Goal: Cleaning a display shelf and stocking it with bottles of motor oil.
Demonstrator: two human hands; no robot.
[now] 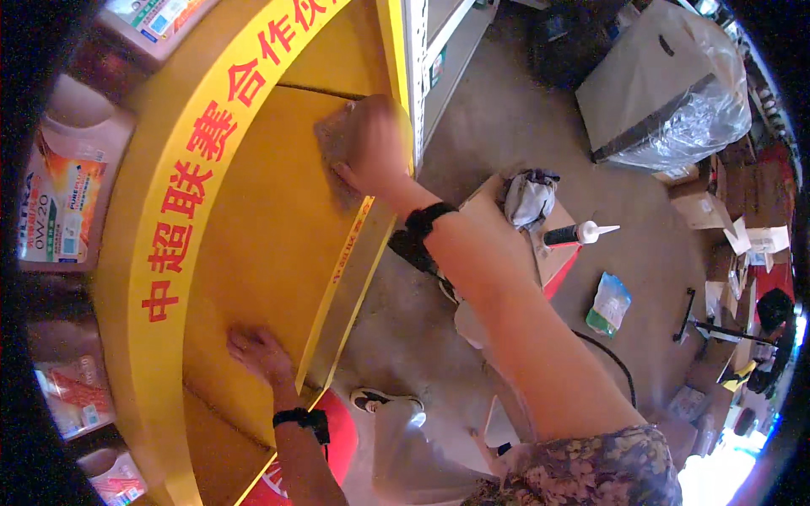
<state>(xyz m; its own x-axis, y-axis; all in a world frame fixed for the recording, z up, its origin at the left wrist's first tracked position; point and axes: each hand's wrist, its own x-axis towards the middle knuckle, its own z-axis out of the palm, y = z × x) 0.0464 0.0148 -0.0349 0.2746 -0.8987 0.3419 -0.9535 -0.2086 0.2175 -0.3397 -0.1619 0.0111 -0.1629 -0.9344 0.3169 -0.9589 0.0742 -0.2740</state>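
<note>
While the right grip holds cloth, left hand open, the yellow panel runs lengthwise forward.

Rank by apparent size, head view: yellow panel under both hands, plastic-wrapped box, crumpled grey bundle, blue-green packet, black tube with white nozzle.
1. Yellow panel
2. Plastic-wrapped box
3. Crumpled grey bundle and blue-green packet: too alike to rank
4. Black tube with white nozzle
</note>
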